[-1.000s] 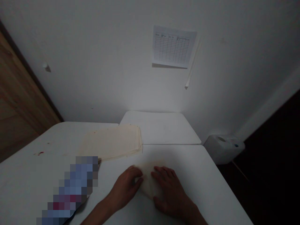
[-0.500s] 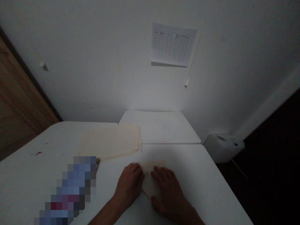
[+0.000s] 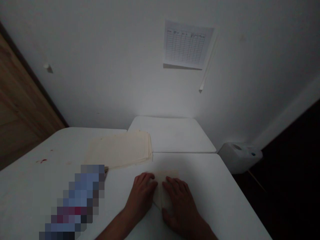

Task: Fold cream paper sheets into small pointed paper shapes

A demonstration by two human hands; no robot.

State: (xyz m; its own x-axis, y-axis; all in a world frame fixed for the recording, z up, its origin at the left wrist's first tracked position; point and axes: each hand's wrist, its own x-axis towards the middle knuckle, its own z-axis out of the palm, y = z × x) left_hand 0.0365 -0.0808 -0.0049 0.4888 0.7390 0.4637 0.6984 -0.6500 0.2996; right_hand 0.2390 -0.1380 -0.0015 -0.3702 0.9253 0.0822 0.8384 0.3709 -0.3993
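A thin cream sheet (image 3: pixel 166 174), folded over on itself, lies on the white table between my hands. Whether it is paper or cloth I cannot tell. My left hand (image 3: pixel 142 191) rests at the sheet's left edge, its fingers curved and the thumb a little apart from them. Across the right part of the sheet lies my right hand (image 3: pixel 181 201), palm down with the fingers stretched out. Both hands cover much of the sheet. Beyond my left hand is a stack of larger cream sheets (image 3: pixel 120 150) with slightly uneven edges.
A blurred-out blue item (image 3: pixel 80 190) lies on the table (image 3: pixel 212 186) at the left, near red marks (image 3: pixel 43 161). A white board-like surface (image 3: pixel 172 133) adjoins the table against the wall. A printed chart (image 3: pixel 186 45) hangs above. A white container (image 3: pixel 240 158) stands beyond the right edge.
My left thumb has moved away from the fingers, leaving a gap between them. My right hand stays flat on the sheet. The view has shifted slightly.
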